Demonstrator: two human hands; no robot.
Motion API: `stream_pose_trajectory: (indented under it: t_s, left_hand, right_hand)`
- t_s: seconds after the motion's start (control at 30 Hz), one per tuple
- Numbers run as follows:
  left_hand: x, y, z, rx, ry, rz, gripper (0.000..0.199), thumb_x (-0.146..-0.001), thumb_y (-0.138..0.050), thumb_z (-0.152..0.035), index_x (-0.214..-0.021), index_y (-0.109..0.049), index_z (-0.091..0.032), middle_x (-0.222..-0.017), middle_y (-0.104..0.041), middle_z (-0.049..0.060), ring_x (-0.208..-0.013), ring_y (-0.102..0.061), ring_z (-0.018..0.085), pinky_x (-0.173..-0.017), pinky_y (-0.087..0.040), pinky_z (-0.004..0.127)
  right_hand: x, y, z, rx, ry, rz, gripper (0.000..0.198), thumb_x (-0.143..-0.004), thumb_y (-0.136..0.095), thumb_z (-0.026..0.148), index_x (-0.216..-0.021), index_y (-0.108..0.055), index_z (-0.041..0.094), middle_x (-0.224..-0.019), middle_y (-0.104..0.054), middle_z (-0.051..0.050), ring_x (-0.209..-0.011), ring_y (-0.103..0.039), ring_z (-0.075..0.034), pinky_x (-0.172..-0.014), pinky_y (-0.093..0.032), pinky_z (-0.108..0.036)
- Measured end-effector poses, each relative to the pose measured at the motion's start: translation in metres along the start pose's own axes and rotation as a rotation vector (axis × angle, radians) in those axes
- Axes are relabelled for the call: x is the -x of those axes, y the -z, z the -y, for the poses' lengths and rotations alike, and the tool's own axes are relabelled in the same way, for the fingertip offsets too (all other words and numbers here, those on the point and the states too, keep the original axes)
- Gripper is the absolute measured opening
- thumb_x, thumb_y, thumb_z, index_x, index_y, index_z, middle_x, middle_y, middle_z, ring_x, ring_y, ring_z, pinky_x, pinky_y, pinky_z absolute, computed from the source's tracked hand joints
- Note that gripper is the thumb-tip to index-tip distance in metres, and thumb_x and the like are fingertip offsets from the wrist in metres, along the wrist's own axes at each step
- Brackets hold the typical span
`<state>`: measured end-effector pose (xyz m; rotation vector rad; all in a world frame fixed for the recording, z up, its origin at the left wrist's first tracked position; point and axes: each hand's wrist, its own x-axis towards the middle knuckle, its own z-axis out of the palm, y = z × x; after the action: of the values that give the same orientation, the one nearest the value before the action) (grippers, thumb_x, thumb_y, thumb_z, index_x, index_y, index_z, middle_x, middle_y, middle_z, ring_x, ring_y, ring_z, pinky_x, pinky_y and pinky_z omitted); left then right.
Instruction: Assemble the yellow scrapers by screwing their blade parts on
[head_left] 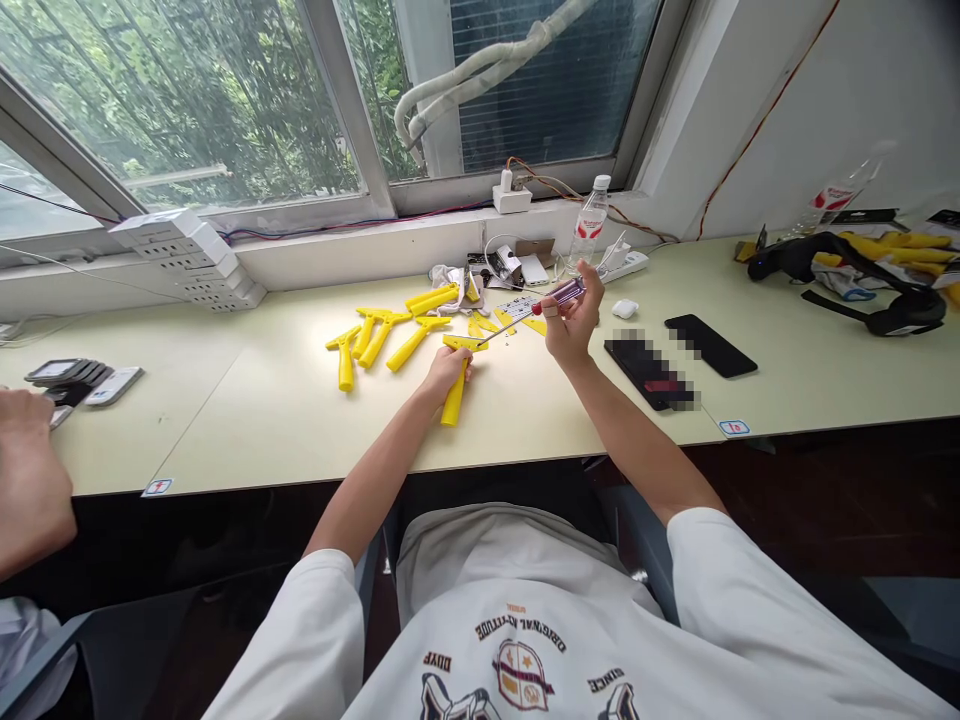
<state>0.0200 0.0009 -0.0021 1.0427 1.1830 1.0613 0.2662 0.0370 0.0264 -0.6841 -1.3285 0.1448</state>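
Observation:
My left hand (444, 376) is closed around a yellow T-shaped plastic handle (454, 402), its crosspiece pointing away from me. In my right hand (574, 326) is a screwdriver (564, 291) with a clear purplish grip and a red collar. Its long shaft slants down to the left, and the tip meets the crosspiece or lies just over it; I cannot tell which. Several similar yellow handles (406, 344) lie on the table left of my hands. Beyond the screwdriver is a printed sheet (516, 309) with yellow flat parts and tiny pieces near it.
Two dark phones (712, 345) and a white earbud case (625, 309) lie to the right. A water bottle (589, 222), small boxes and a power strip (626, 264) stand at the back. Another person's arm (34, 480) reaches in at left, near stacked devices (71, 375).

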Motion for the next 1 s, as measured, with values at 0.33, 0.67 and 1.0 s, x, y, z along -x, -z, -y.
stream_pose_trajectory:
  t_s: [0.33, 0.67, 1.0]
  left_hand:
    - [0.0, 0.0, 0.001, -0.043, 0.003, -0.005, 0.017, -0.085, -0.071, -0.015, -0.082, -0.056, -0.022, -0.068, -0.058, -0.001, -0.053, -0.053, 0.013, -0.052, -0.043, 0.027]
    - [-0.001, 0.0, 0.002, -0.08, -0.011, 0.012, 0.015, -0.086, -0.068, -0.015, -0.081, -0.056, -0.022, -0.066, -0.057, 0.0, -0.053, -0.052, 0.013, -0.051, -0.043, 0.026]
    - [0.003, -0.003, -0.002, -0.033, 0.009, 0.005, 0.02, -0.084, -0.073, -0.015, -0.083, -0.054, -0.023, -0.066, -0.056, -0.001, -0.051, -0.051, 0.012, -0.05, -0.042, 0.025]
  right_hand:
    - [0.0, 0.003, 0.005, -0.104, -0.033, 0.058, 0.091, -0.102, -0.059, 0.082, -0.18, -0.031, 0.044, -0.135, -0.074, -0.011, -0.095, -0.077, -0.026, -0.068, -0.072, -0.041]
    - [0.0, 0.003, 0.009, -0.16, 0.004, 0.097, 0.092, -0.099, -0.071, 0.08, -0.177, -0.037, 0.045, -0.11, -0.074, -0.004, -0.068, -0.072, -0.017, -0.06, -0.069, -0.034]
    - [0.002, -0.005, 0.011, -0.081, 0.037, 0.034, 0.079, -0.1, -0.057, 0.091, -0.162, -0.042, 0.045, -0.11, -0.071, -0.006, -0.061, -0.068, -0.018, -0.048, -0.062, -0.033]
